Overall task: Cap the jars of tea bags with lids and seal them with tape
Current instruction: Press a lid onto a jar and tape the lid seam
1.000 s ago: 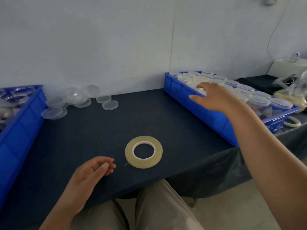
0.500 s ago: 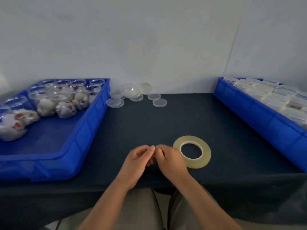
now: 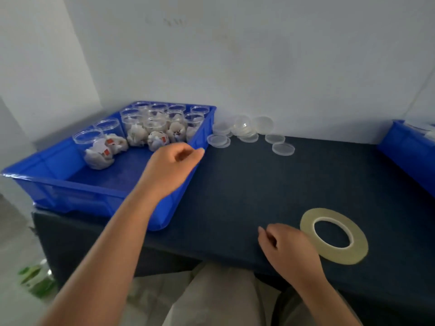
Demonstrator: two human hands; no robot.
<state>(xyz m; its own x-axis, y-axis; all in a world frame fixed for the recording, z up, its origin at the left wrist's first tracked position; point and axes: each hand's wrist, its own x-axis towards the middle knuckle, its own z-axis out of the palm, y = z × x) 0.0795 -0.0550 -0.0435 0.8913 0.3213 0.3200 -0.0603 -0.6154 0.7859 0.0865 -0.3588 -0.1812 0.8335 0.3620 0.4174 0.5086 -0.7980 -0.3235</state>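
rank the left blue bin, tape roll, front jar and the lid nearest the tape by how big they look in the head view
1. left blue bin, clearly largest.
2. tape roll, though nearness to the camera enlarges it.
3. front jar.
4. lid, smallest, but it lies farther back.

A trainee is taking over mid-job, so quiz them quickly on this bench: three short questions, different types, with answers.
1. True or false: the tape roll lies flat on the table beside the right hand.
2. Where are the loose lids? A) on the floor B) on the table by the wall C) stacked on the tape roll
3. Are the jars in the left blue bin capped yet?
Key: 1 true; 2 B; 3 no, they stand open.
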